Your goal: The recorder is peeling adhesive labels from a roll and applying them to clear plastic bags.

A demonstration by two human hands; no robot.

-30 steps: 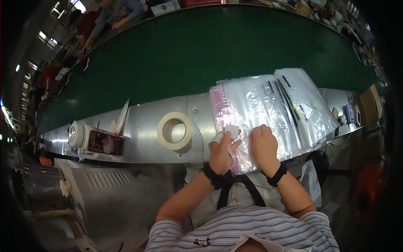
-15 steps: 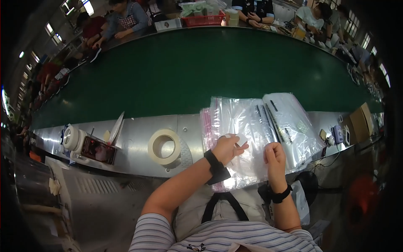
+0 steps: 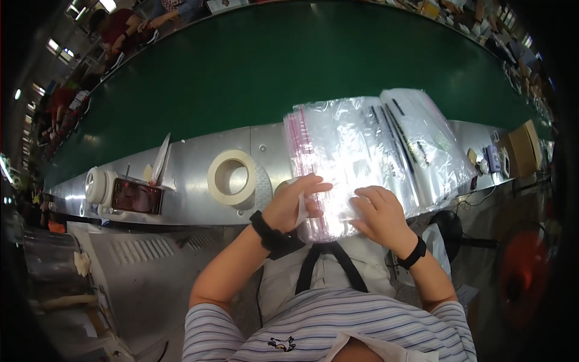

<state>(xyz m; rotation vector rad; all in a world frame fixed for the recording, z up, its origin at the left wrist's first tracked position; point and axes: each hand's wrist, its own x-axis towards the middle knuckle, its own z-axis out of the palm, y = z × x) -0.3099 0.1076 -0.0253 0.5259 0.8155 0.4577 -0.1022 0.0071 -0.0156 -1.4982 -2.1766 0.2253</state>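
A stack of clear plastic zip bags [image 3: 344, 142] with pink seal strips lies on the metal table edge in front of me. My left hand [image 3: 294, 202] is at the stack's near left corner, fingers curled. A small whitish slip [image 3: 301, 212] shows at its palm, partly hidden by the fingers. My right hand [image 3: 383, 218] rests on the near part of the bags, its fingers spread and nothing in them. A second batch of clear bags [image 3: 425, 139] with dark print lies folded over at the right.
Left of the bags is a cream tape roll [image 3: 232, 178]. Farther left are scissors [image 3: 161, 160], a phone [image 3: 137, 197] and a white bottle [image 3: 96, 186]. A cardboard box [image 3: 520, 151] stands at the right. Behind runs a green belt [image 3: 259, 72], with people along its far side.
The view has tilted down. My left hand has moved left to the stack's edge with the slip. My right hand has opened from a closed pose and come down onto the bags.
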